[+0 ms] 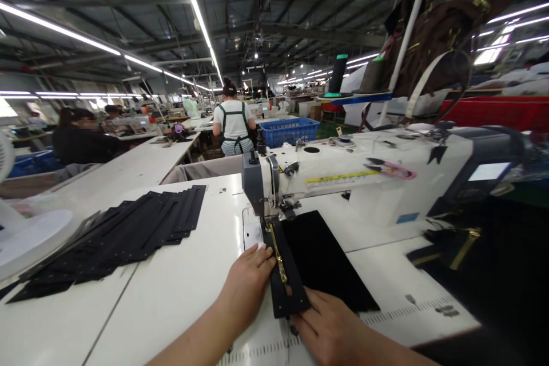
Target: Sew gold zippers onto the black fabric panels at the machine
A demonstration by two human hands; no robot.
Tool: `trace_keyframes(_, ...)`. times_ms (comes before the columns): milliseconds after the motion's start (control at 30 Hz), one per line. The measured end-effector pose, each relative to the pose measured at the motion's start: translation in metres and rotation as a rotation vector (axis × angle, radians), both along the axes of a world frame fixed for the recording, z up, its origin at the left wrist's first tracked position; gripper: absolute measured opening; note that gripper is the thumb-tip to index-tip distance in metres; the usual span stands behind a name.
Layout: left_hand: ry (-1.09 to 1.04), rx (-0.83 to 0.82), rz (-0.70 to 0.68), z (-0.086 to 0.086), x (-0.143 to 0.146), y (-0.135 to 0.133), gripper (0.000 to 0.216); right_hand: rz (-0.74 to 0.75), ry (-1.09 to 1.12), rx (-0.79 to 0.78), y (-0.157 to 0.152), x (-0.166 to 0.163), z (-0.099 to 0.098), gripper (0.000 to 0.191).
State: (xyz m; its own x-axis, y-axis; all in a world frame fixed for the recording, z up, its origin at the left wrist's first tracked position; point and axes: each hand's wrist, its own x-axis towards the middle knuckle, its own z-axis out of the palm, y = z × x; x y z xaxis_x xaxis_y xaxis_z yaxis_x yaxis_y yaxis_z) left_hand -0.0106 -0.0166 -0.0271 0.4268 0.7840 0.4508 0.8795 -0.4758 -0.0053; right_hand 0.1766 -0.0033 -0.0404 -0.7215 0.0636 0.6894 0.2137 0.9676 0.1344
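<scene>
Just left of the blue basket (291, 132), a person (234, 114) in a white shirt and green apron straps faces away. Farther left of the basket runs a long white counter (137, 163), with a person in black (83, 140) beside it. Right of the basket stand a dark thread cone (337, 75) and, well beyond that, a red bin (489, 114).

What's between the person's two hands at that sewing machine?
A black strip with a gold-coloured zip along it lies between the left hand and the right hand, as the head view shows.
</scene>
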Motion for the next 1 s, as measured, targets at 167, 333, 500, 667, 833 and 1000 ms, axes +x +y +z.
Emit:
trace_keyframes(167, -0.005, 0.018, 0.018, -0.005, 0.0, 0.005, 0.027, 0.007, 0.089, 0.027, 0.004, -0.002, -0.008, 0.028)
trace_keyframes(333, -0.008, 0.052, -0.009, -0.006, -0.002, 0.012, 0.026, -0.005, 0.053, -0.025, 0.009, -0.002, -0.004, 0.029)
trace_keyframes(500, -0.006, 0.096, -0.051, -0.005, -0.007, 0.023, 0.023, 0.0, 0.033, -0.08, 0.018, -0.004, 0.001, 0.03)
trace_keyframes(667, -0.011, 0.124, -0.101, -0.005, -0.013, 0.037, 0.022, -0.004, 0.026, -0.104, 0.031, -0.01, -0.001, 0.029)
trace_keyframes(833, -0.097, 0.103, -0.088, -0.005, -0.016, 0.05, 0.018, -0.003, 0.004, -0.106, 0.044, -0.017, -0.003, 0.028)
trace_keyframes(1000, -0.105, 0.044, -0.048, -0.007, -0.02, 0.058, 0.019, -0.017, -0.006, -0.089, 0.053, -0.021, -0.01, 0.024)
